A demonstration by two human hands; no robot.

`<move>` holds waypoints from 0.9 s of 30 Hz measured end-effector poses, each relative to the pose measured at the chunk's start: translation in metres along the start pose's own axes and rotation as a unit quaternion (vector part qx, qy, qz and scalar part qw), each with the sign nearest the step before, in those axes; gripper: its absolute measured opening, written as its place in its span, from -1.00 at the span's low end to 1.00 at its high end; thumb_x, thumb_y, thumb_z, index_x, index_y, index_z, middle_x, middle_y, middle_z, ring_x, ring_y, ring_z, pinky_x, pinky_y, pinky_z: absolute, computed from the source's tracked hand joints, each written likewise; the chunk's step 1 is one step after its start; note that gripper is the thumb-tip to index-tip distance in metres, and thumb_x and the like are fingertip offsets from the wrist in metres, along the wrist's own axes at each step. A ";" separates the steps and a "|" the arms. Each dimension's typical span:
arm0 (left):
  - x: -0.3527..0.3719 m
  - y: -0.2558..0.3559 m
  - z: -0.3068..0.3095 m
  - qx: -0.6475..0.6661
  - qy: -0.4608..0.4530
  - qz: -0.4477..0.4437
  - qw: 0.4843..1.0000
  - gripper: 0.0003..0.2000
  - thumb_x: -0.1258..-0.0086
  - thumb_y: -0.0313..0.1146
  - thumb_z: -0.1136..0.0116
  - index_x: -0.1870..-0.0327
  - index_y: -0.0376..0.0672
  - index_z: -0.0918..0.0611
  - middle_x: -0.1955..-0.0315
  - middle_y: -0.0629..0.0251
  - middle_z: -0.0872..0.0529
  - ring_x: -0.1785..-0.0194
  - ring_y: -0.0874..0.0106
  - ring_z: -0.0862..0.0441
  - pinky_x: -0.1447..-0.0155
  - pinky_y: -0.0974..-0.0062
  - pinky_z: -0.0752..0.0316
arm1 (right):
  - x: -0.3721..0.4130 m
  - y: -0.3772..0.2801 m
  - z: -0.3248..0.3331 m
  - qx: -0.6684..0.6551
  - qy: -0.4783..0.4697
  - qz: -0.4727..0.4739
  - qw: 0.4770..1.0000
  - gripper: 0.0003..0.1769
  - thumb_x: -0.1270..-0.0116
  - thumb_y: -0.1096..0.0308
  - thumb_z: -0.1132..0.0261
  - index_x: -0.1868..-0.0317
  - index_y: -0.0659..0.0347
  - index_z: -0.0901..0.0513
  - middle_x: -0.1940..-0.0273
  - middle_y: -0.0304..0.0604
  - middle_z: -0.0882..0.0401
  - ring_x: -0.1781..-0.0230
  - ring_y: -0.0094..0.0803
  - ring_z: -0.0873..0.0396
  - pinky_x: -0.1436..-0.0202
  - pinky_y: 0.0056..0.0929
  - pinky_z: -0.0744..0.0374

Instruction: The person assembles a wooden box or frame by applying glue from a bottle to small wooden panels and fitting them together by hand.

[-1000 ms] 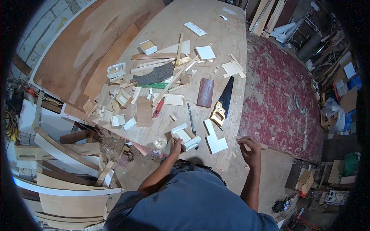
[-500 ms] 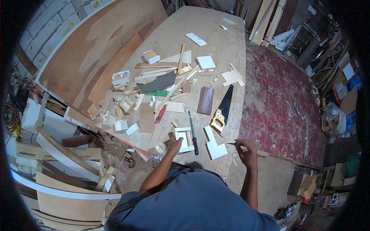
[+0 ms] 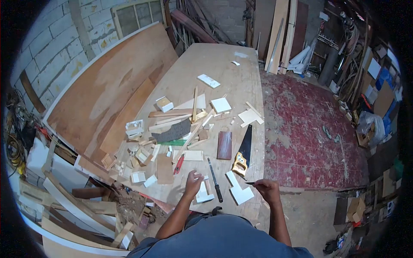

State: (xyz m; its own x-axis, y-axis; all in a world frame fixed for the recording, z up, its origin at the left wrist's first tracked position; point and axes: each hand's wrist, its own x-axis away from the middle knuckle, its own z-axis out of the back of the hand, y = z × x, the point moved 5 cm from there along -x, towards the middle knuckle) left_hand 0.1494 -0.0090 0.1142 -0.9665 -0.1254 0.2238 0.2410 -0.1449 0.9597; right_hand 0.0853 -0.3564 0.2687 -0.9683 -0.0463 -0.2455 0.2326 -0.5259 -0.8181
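Note:
My left hand (image 3: 194, 184) hovers at the left of a small white-faced wooden frame (image 3: 205, 197), its fingers apart and nothing seen in them. In my right hand (image 3: 268, 191), over the table's right edge, is a thin dark pointed object (image 3: 250, 183), too small to name, pinched with its tip toward the left. Between the hands lie a black rod-like tool with a thick grip (image 3: 217, 187) and an L-shaped white board (image 3: 241, 193). Just beyond them rests a handsaw (image 3: 244, 152), its yellow-and-black handle toward me.
A red utility knife (image 3: 179, 164), a dark reddish block (image 3: 224, 145) and a grey abrasive-looking sheet (image 3: 173, 131) lie on the wooden table (image 3: 228, 60) among many offcuts. A large panel (image 3: 99, 94) leans along the left. Red flooring (image 3: 301, 142) is at the right.
My left hand has come off the white-faced frame and opened. My right hand still holds the thin dark object, now tipped nearer the L-shaped board. The camera view has tilted up.

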 end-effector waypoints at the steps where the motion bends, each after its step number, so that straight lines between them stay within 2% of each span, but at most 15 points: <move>1: -0.001 0.001 0.004 0.058 -0.009 0.005 0.998 -0.38 -0.34 -0.36 -0.25 -0.37 -0.31 -0.25 -0.10 -0.06 -0.63 -0.13 0.24 -0.61 -0.14 0.31 -0.56 | 0.002 0.006 0.002 -0.013 0.024 -0.005 1.000 -0.90 -0.14 0.62 -0.45 0.32 0.28 -0.75 0.36 -0.12 -0.76 0.34 -0.44 -0.72 0.25 -0.48 -0.65; 3: 0.000 0.009 0.010 0.101 -0.010 0.007 0.995 -0.40 -0.36 -0.39 -0.23 -0.36 -0.31 -0.25 -0.10 -0.06 -0.62 -0.11 0.26 -0.61 -0.11 0.30 -0.58 | 0.006 0.010 0.004 -0.027 0.054 -0.008 0.998 -0.90 -0.12 0.57 -0.47 0.33 0.24 -0.76 0.37 -0.09 -0.76 0.37 -0.38 -0.74 0.28 -0.45 -0.66; 5: 0.003 0.021 0.016 0.144 -0.013 0.013 0.989 -0.44 -0.37 -0.43 -0.19 -0.35 -0.32 -0.27 -0.10 -0.06 -0.61 -0.06 0.31 -0.61 -0.07 0.33 -0.59 | 0.008 0.012 0.003 -0.074 0.079 -0.044 0.993 -0.89 -0.14 0.67 -0.42 0.31 0.33 -0.77 0.36 -0.12 -0.77 0.31 -0.49 -0.71 0.19 -0.53 -0.66; 9: 0.004 0.021 0.025 0.151 -0.020 0.014 0.988 -0.45 -0.37 -0.45 -0.19 -0.35 -0.32 -0.28 -0.10 -0.04 -0.62 -0.04 0.32 -0.62 -0.07 0.37 -0.58 | 0.009 0.003 -0.009 -0.069 0.103 0.001 0.992 -0.88 -0.14 0.67 -0.42 0.30 0.34 -0.77 0.36 -0.12 -0.77 0.31 -0.47 -0.72 0.19 -0.52 -0.66; 11: 0.001 0.012 0.026 0.064 -0.030 -0.078 0.994 -0.45 -0.36 -0.48 -0.19 -0.34 -0.32 -0.29 -0.08 -0.02 -0.63 -0.01 0.32 -0.65 -0.09 0.42 -0.57 | 0.009 -0.007 -0.020 -0.085 0.108 0.017 0.990 -0.86 -0.15 0.69 -0.40 0.29 0.32 -0.77 0.34 -0.13 -0.77 0.29 -0.46 -0.72 0.16 -0.51 -0.66; 12: 0.004 0.012 0.027 0.063 -0.032 -0.080 0.994 -0.45 -0.36 -0.48 -0.19 -0.34 -0.32 -0.29 -0.08 -0.02 -0.63 -0.01 0.32 -0.65 -0.09 0.42 -0.57 | 0.009 -0.012 -0.027 -0.086 0.110 0.018 0.990 -0.86 -0.15 0.69 -0.40 0.29 0.32 -0.77 0.34 -0.13 -0.77 0.29 -0.46 -0.72 0.16 -0.51 -0.66; 14: 0.018 0.019 0.027 0.050 -0.075 -0.057 0.994 -0.47 -0.36 -0.50 -0.19 -0.32 -0.32 -0.31 -0.06 -0.01 -0.64 -0.02 0.33 -0.65 -0.11 0.44 -0.55 | 0.012 -0.020 -0.043 -0.130 0.126 0.010 0.983 -0.88 -0.15 0.59 -0.44 0.28 0.24 -0.78 0.36 -0.14 -0.76 0.31 -0.44 -0.73 0.19 -0.49 -0.64; 15: 0.023 0.022 0.030 0.043 -0.088 -0.025 0.995 -0.51 -0.36 -0.52 -0.19 -0.30 -0.31 -0.34 -0.05 -0.01 -0.64 -0.05 0.35 -0.64 -0.13 0.44 -0.54 | 0.010 -0.026 -0.051 -0.130 0.122 0.026 0.984 -0.86 -0.16 0.62 -0.41 0.27 0.26 -0.78 0.36 -0.14 -0.76 0.33 -0.43 -0.72 0.21 -0.50 -0.63; 18: 0.032 0.024 0.044 0.054 -0.083 -0.025 0.995 -0.53 -0.36 -0.54 -0.18 -0.27 -0.30 -0.36 -0.05 0.02 -0.65 -0.06 0.38 -0.64 -0.14 0.46 -0.54 | 0.010 -0.046 -0.074 -0.127 0.099 0.049 0.986 -0.80 -0.14 0.67 -0.37 0.23 0.24 -0.77 0.33 -0.13 -0.75 0.32 -0.41 -0.72 0.27 -0.51 -0.62; 20: 0.034 0.021 0.063 0.039 -0.079 -0.024 0.996 -0.56 -0.37 -0.53 -0.16 -0.26 -0.28 -0.38 -0.04 0.05 -0.66 -0.08 0.39 -0.63 -0.15 0.46 -0.53 | 0.011 -0.059 -0.086 -0.119 0.099 0.072 0.985 -0.76 -0.15 0.68 -0.35 0.20 0.22 -0.77 0.32 -0.14 -0.75 0.35 -0.43 -0.70 0.31 -0.52 -0.60; 22: 0.034 0.019 0.087 0.100 -0.058 -0.025 0.993 -0.58 -0.39 -0.51 -0.15 -0.25 -0.28 -0.39 -0.02 0.10 -0.66 -0.09 0.39 -0.63 -0.14 0.47 -0.53 | 0.013 -0.066 -0.102 -0.104 0.105 0.057 0.987 -0.78 -0.13 0.68 -0.37 0.23 0.25 -0.76 0.35 -0.14 -0.74 0.32 -0.40 -0.70 0.22 -0.48 -0.60; 24: 0.025 0.008 0.114 0.113 -0.030 -0.055 0.992 -0.56 -0.36 -0.54 -0.09 -0.27 -0.28 -0.37 -0.03 0.12 -0.66 -0.05 0.39 -0.63 -0.09 0.49 -0.52 | 0.014 -0.075 -0.115 -0.113 0.108 -0.017 0.988 -0.78 -0.15 0.66 -0.34 0.19 0.27 -0.74 0.33 -0.14 -0.71 0.31 -0.38 -0.66 0.19 -0.49 -0.58; 26: 0.024 -0.002 0.143 0.141 -0.011 -0.073 0.987 -0.53 -0.34 -0.56 -0.06 -0.30 -0.26 -0.36 -0.05 0.10 -0.65 -0.05 0.38 -0.63 -0.07 0.48 -0.52 | 0.013 -0.085 -0.125 -0.108 0.103 0.027 0.988 -0.80 -0.17 0.66 -0.32 0.18 0.31 -0.72 0.32 -0.13 -0.70 0.28 -0.39 -0.65 0.18 -0.49 -0.58; 27: 0.024 0.002 0.157 0.145 -0.008 -0.078 0.986 -0.52 -0.33 -0.56 -0.04 -0.31 -0.25 -0.35 -0.07 0.08 -0.64 -0.06 0.38 -0.62 -0.07 0.47 -0.52 | 0.012 -0.079 -0.133 -0.113 0.097 0.030 0.988 -0.78 -0.19 0.65 -0.32 0.15 0.28 -0.74 0.29 -0.17 -0.67 0.29 -0.46 -0.62 0.24 -0.55 -0.55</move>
State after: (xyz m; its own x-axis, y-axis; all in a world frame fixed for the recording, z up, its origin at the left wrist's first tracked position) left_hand 0.1124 0.1419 0.1482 -0.9916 -0.1082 0.0709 0.0571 0.1261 0.9904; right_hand 0.0674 -0.2023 0.2608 -0.9216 0.1038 -0.3740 0.3242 -0.3240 -0.8888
